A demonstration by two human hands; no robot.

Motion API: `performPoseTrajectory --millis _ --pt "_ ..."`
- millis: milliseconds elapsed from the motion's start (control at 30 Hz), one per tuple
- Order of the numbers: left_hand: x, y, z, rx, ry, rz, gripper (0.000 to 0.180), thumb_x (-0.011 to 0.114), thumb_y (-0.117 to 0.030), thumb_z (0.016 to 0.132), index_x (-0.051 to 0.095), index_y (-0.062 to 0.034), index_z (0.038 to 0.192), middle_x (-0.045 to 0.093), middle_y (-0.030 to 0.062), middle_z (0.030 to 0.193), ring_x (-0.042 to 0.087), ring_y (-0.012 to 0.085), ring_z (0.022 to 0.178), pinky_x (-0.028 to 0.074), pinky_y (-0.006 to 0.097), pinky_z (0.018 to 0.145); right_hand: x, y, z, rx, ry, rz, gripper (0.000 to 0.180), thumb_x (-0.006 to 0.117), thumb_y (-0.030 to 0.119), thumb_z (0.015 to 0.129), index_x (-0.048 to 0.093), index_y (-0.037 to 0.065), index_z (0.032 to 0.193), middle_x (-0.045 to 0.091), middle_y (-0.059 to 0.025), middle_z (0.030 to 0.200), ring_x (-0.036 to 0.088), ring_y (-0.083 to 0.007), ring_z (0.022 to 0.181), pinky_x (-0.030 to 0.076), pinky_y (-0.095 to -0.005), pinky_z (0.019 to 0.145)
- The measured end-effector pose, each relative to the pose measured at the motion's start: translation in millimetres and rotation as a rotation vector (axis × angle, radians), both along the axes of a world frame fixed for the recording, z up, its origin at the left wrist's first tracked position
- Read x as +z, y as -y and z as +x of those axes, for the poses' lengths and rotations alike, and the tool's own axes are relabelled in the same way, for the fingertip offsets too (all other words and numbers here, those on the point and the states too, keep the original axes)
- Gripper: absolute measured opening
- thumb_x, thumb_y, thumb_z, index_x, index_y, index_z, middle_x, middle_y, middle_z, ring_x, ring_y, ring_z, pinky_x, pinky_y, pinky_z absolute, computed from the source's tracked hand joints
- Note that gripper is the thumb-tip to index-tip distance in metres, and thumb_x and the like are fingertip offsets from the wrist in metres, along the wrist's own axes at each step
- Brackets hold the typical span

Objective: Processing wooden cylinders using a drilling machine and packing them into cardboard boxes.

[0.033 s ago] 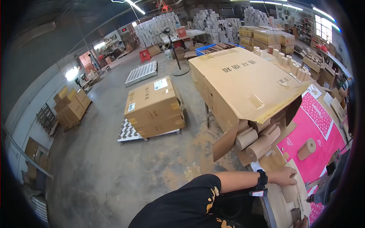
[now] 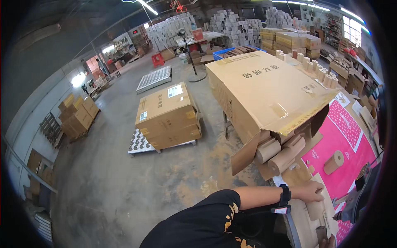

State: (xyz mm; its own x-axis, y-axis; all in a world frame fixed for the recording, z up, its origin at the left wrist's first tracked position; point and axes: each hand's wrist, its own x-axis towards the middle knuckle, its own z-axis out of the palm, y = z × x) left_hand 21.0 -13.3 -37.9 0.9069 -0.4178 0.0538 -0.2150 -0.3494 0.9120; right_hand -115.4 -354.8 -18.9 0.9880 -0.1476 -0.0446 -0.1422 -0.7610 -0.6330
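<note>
My left hand (image 2: pixel 308 191), with a black watch on its wrist, reaches in at the lower right. Its fingers are curled over the end of a light-brown wooden cylinder (image 2: pixel 316 211), which lies on a pale board beside a dark machine with a drill-like bit (image 2: pixel 338 215). Of my right hand (image 2: pixel 329 241) only some fingers show at the bottom edge, next to a small brown block (image 2: pixel 321 234); its grip is hidden. Further off, another wooden cylinder (image 2: pixel 333 163) with a hole in its end rests on a pink sheet (image 2: pixel 326 142).
A large carton (image 2: pixel 256 91) lies on its side, its open end towards me, with several wooden cylinders (image 2: pixel 283 159) inside. Rows of shorter cylinders (image 2: pixel 320 74) stand behind it. On the floor to the left, cartons (image 2: pixel 167 120) sit on a white slab, near a standing fan (image 2: pixel 191 58).
</note>
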Motion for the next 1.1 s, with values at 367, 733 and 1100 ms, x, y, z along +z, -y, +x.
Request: performPoseTrajectory --millis 367,733,1100 --pt "24.7 5.5 -29.8 0.03 0.108 0.253 0.073 0.049 -0.044 0.095 0.037 0.0129 0.138 0.064 0.0243 0.085 0.059 0.0397 0.087 0.048 0.046 0.081 -6.3 9.6 3.4 -0.032 0.013 0.064 0.043 0.07 0.012 0.091 0.056 -0.005 0.129 0.064 -0.0174 0.114 0.061 -0.0199 0.099 0.053 -0.0311 0.082" --pt "19.1 9.4 -9.7 -0.064 0.067 0.182 0.07 0.05 -0.043 0.094 0.038 0.0116 0.137 0.066 0.024 0.085 0.061 0.0457 0.083 0.049 0.049 0.079 13.1 7.2 2.8 -0.028 -0.039 0.114 0.042 0.071 0.006 0.089 0.058 -0.006 0.127 0.063 -0.0192 0.117 0.062 -0.0233 0.097 0.056 -0.0316 0.081" --pt "-35.3 37.8 -40.7 0.231 0.345 0.017 0.069 0.047 -0.037 0.097 0.028 0.0095 0.144 0.053 0.0322 0.124 0.055 0.048 0.101 0.044 0.049 0.094 -11.9 22.3 -0.9 -0.126 -0.026 0.191 0.051 0.073 0.011 0.088 0.053 -0.008 0.131 0.06 -0.0235 0.123 0.059 -0.0266 0.106 0.052 -0.0353 0.09"
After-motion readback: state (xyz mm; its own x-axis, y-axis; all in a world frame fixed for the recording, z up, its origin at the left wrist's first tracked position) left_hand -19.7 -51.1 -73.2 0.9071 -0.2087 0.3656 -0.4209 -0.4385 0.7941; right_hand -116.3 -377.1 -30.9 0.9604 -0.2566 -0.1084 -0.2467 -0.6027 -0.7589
